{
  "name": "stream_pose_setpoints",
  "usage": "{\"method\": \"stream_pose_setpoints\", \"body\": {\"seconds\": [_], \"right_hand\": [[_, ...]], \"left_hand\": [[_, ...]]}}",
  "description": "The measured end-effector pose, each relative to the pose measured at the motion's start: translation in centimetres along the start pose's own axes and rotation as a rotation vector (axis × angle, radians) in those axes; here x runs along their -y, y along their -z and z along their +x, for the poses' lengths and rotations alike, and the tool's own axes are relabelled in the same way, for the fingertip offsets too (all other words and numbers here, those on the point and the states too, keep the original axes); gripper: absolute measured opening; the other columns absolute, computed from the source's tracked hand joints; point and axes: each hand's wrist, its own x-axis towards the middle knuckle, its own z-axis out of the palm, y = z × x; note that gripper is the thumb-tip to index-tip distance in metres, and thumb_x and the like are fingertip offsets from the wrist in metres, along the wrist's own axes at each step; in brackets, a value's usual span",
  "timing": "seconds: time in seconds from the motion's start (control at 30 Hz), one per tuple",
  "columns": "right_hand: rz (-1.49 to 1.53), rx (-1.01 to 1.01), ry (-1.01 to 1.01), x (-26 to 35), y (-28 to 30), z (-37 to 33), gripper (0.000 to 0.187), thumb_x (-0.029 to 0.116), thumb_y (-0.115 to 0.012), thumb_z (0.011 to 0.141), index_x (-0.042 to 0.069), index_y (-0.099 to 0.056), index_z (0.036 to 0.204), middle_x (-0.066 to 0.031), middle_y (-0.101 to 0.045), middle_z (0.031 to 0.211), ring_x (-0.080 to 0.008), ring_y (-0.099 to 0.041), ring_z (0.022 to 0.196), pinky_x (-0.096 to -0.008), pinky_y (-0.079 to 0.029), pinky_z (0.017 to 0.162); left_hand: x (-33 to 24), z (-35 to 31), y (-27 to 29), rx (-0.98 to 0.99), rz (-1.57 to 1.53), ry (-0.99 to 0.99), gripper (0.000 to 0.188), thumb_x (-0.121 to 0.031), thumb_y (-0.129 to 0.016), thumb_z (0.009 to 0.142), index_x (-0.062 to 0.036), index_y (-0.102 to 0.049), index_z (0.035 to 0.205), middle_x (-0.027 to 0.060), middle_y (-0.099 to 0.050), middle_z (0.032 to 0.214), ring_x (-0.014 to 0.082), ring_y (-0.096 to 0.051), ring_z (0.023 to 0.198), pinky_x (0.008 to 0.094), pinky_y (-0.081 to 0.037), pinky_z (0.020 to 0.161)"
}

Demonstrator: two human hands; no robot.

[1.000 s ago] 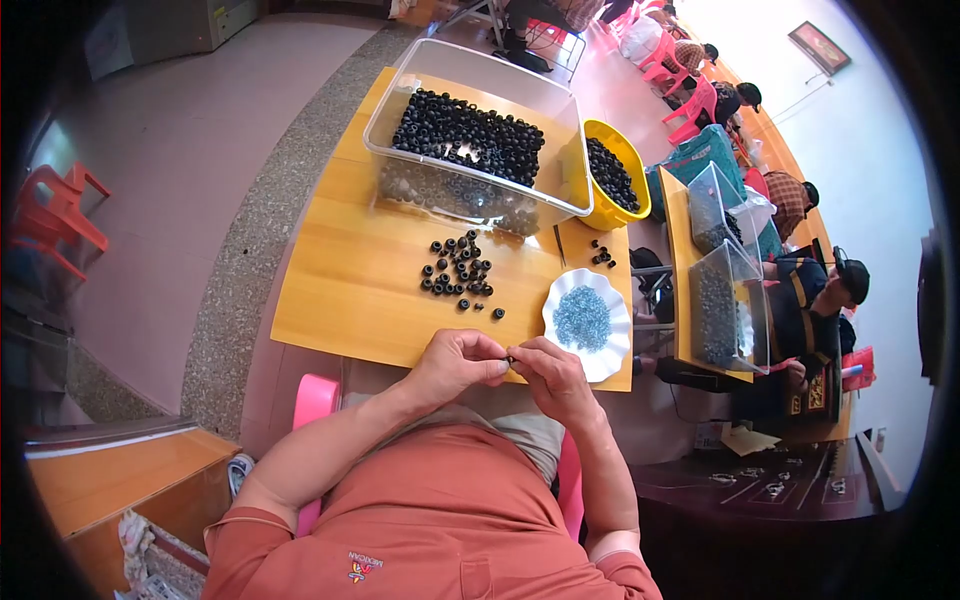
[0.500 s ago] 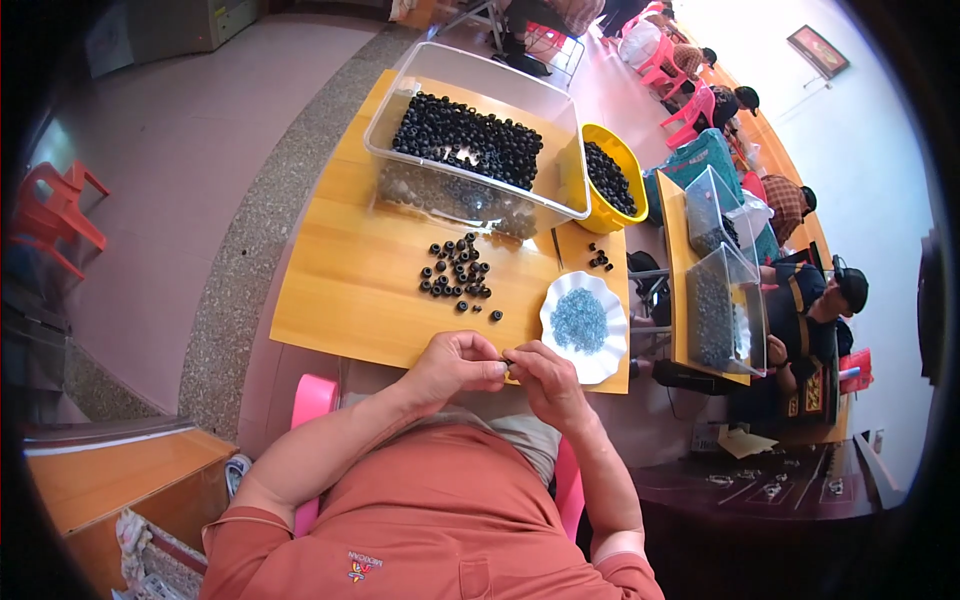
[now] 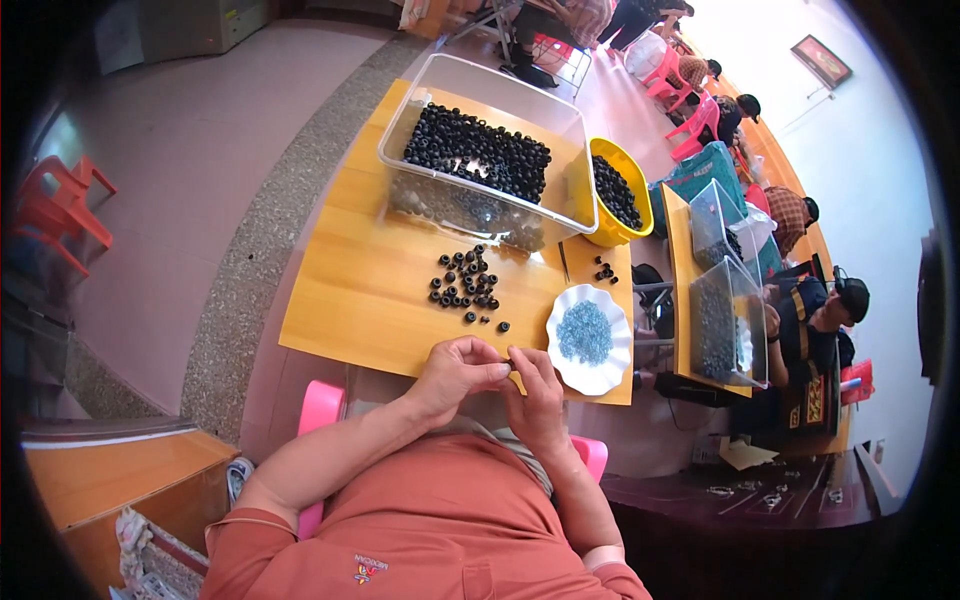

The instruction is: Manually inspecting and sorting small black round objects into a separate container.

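Observation:
At the table's near edge my left hand [image 3: 452, 380] and my right hand [image 3: 535, 395] meet, thumbs and fingers pinched together. Between the fingertips sits a small dark piece [image 3: 511, 364], mostly hidden by them. Just beyond lies a loose cluster of short, thick black rings [image 3: 468, 281], with several stray ones nearer my fingers. Right of my hands, a white scalloped dish [image 3: 622, 352] holds a heap of tiny pale-blue clear pieces [image 3: 584, 332].
A big clear plastic bin [image 3: 480, 187] of black rings stands at the table's back, beside a yellow tub [image 3: 607, 233] of the same. A few small black pieces [image 3: 605, 269] lie near a thin dark rod. A co-worker [image 3: 815, 310] sits right, behind clear bins [image 3: 728, 330].
The view has shifted slightly, so the table sits a little lower and farther right. My hands remain together around the small piece; my right fingers have shifted their grip and stand more upright.

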Motion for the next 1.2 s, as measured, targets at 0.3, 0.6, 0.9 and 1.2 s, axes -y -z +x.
{"method": "stream_pose_setpoints", "body": {"seconds": [0.3, 0.6, 0.9, 1.2], "right_hand": [[-0.161, -0.081, 0.116, -1.0, -1.3, -0.1, 0.03, 0.0, -0.063, 0.083, -0.004, -0.061, 0.113, -0.0197, -0.061, 0.1, -0.0354, -0.062, 0.086, -0.0411, -0.052, 0.071], [-0.069, -0.144, 0.094, -1.4, -2.1, 0.6, 0.029, 0.0, -0.064, 0.084, -0.003, -0.061, 0.112, -0.0181, -0.063, 0.097, -0.0345, -0.065, 0.08, -0.0401, -0.054, 0.065], [-0.11, -0.252, 0.107, -1.3, -1.8, 0.5, 0.032, -0.002, -0.074, 0.072, 0.0, -0.064, 0.102, -0.0142, -0.065, 0.094, -0.0261, -0.066, 0.074, -0.0341, -0.054, 0.063], [-0.045, -0.205, 0.139, -1.6, -1.0, 0.5, 0.026, 0.0, -0.071, 0.073, 0.001, -0.065, 0.098, -0.015, -0.064, 0.09, -0.0319, -0.065, 0.076, -0.0377, -0.054, 0.063]], "left_hand": [[0.6, 0.1, 0.1, -0.034, -0.029, -0.055, 0.012, 0.003, -0.068, 0.085, -0.0021, -0.059, 0.091, 0.0062, -0.064, 0.088, 0.0145, -0.065, 0.083, 0.0293, -0.058, 0.077], [0.5, 0.2, 0.2, -0.087, -0.013, -0.074, 0.011, 0.002, -0.066, 0.088, -0.0047, -0.058, 0.093, 0.0067, -0.066, 0.091, 0.0149, -0.066, 0.084, 0.0302, -0.057, 0.081], [0.2, 0.0, -0.3, -0.071, -0.012, -0.056, 0.013, 0.002, -0.067, 0.087, -0.005, -0.058, 0.094, 0.006, -0.065, 0.092, 0.0145, -0.065, 0.083, 0.0293, -0.056, 0.079], [0.9, 0.0, -0.3, -0.066, 0.066, -0.076, 0.012, 0.002, -0.067, 0.087, -0.0038, -0.059, 0.093, 0.0065, -0.066, 0.089, 0.0138, -0.065, 0.081, 0.0278, -0.057, 0.077]]}}
